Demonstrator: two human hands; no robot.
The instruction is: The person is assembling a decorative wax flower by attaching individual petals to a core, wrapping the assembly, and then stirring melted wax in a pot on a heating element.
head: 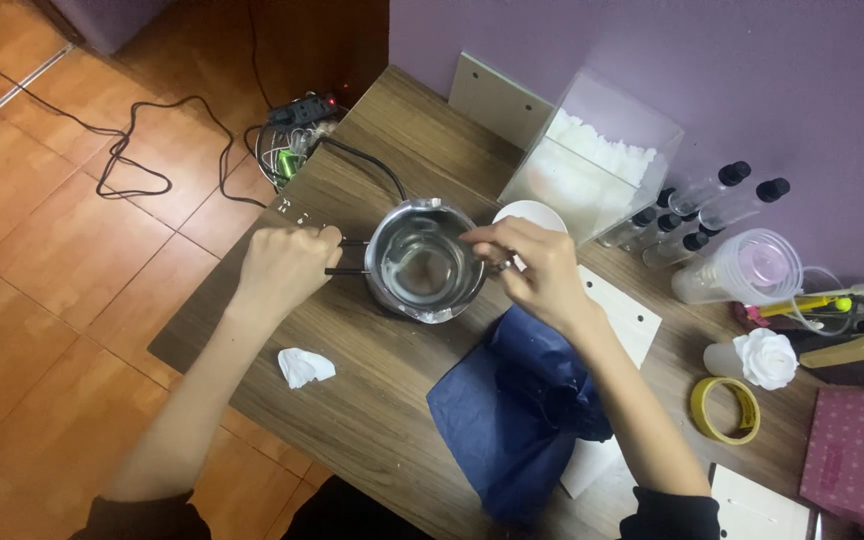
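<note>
We have the steel pot [423,262] near the middle of the bench [372,400], and this looks like the stirring step. Our left hand [287,268] is closed around its dark handle [347,256], steadying it. Our right hand [537,270] hangs over the far rim, fingers [487,238] pinched on something thin we cannot identify. Next, we judge, calls for a firm handle grip and small motions inside the rim, clear of the blue cloth [517,410].

Pink dotted box [857,455], table's right edge
</note>
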